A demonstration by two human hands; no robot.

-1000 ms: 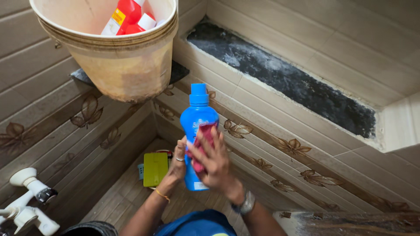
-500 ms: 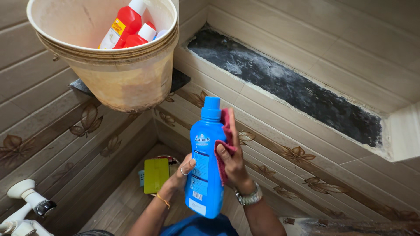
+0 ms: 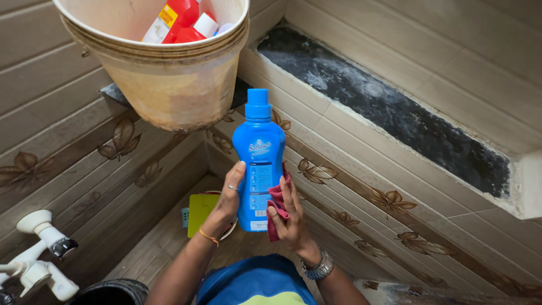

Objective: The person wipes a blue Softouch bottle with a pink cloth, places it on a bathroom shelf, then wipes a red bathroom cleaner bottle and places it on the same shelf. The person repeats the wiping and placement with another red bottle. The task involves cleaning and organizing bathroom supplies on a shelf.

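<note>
Head view, frame centre: the blue bottle stands upright in the air, held between two hands in front of the tiled wall. The left hand wraps its fingers around the bottle's left side, thumb up along the label; the right hand presses a red cloth against the lower right side, fingers curled over the cloth and closed on it. In the upper left of the frame a cream bucket sits on a small dark shelf, with red bottles inside it, and it hangs just above the blue bottle's cap. I judge that lifting the bottle carelessly could knock the bucket's underside and tip it off that narrow shelf. The bottle may also be slick where it is wiped, and the one-handed grip on its side could let it slide down onto the yellow thing on the floor below. The dusty dark ledge at the upper right could soil the cloth if it brushes there. Compared with half a second ago, the cloth has dropped from the bottle's shoulder to its lower side, and the bottle now faces label-forward and sits higher in the frame.
</note>
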